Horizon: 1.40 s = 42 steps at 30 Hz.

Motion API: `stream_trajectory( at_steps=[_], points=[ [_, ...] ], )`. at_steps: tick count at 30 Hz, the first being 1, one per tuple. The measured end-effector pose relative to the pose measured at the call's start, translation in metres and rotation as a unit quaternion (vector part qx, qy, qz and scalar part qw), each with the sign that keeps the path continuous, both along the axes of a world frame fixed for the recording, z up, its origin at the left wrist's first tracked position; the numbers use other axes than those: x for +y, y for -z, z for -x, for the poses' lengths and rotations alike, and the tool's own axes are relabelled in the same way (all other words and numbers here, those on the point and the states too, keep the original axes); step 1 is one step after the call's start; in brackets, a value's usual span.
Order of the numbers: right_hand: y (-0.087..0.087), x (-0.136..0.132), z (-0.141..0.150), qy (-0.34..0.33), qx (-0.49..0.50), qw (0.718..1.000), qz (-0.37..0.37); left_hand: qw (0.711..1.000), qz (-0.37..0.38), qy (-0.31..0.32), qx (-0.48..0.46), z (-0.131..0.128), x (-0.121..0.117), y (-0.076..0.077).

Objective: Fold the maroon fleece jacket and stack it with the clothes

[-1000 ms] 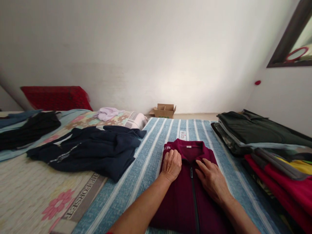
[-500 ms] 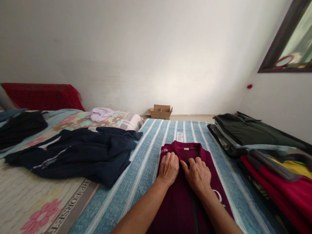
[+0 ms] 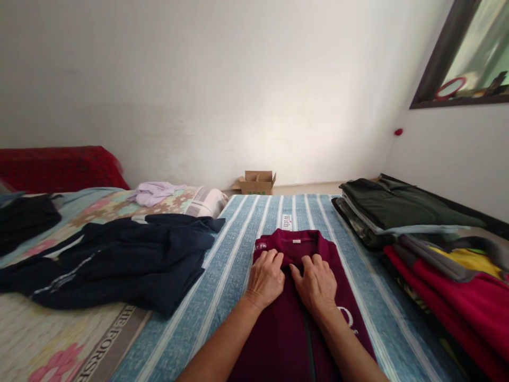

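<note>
A maroon zip-front jacket (image 3: 278,323) lies face up on the blue striped bedsheet (image 3: 222,276), its collar pointing away from me and its sides tucked under. My left hand (image 3: 265,278) is closed on the left side of the collar, fingers curled over the fabric. Opposite it, my right hand (image 3: 316,281) grips the right collar edge, with the thumb toward the opening. A small white label shows inside the neck. White lettering is on the jacket's left shoulder and right chest. The fingertips of both hands are partly hidden.
To the left, a dark navy garment (image 3: 119,260) is spread out, with a lilac cloth (image 3: 155,193) behind it. Folded dark green clothes (image 3: 401,204) and a red and grey pile (image 3: 465,292) lie on the right. An open cardboard box (image 3: 256,183) stands beyond the bed.
The whole view has shifted slightly, so everything sits a little further left. Both hands stay on the collar with hardly any movement.
</note>
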State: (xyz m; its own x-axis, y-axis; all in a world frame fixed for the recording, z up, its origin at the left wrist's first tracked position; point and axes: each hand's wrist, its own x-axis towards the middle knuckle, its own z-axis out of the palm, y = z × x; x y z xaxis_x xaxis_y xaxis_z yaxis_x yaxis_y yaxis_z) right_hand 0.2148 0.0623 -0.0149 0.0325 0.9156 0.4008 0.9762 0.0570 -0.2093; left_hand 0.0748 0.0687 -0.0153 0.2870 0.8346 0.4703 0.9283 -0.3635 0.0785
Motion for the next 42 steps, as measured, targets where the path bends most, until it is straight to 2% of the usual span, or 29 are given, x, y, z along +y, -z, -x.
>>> stream_trajectory(
  at_steps=[5,9,17,21,23,28,33,38,42],
  points=[
    [0.002,0.000,-0.001,0.002,0.003,1.000,0.000,0.993,0.088,0.065,-0.054,0.015,0.008,-0.022],
    [0.001,0.000,-0.001,-0.002,0.008,1.000,-0.005,0.986,0.146,0.084,-0.020,0.020,0.028,-0.039],
    [0.000,0.004,0.000,0.009,0.023,1.000,-0.012,0.972,0.175,0.155,0.036,0.022,0.047,-0.045],
    [0.001,0.005,0.000,0.011,0.026,1.000,-0.010,0.952,0.216,0.198,0.086,0.019,0.055,-0.057],
    [0.002,0.005,0.000,0.011,0.025,1.000,-0.012,0.943,0.235,0.199,0.129,0.013,0.059,-0.065],
    [0.005,0.005,-0.001,0.002,0.023,1.000,-0.019,0.930,0.248,0.143,0.231,-0.007,0.066,-0.078],
    [0.006,0.006,-0.002,-0.001,0.023,1.000,-0.016,0.912,0.311,0.148,0.224,-0.017,0.081,-0.082],
    [0.005,0.006,-0.002,-0.003,0.030,0.999,-0.014,0.897,0.368,0.169,0.175,-0.011,0.098,-0.080],
    [0.004,0.006,-0.002,0.002,0.035,0.999,-0.011,0.892,0.391,0.187,0.124,-0.006,0.101,-0.075]
  ],
)
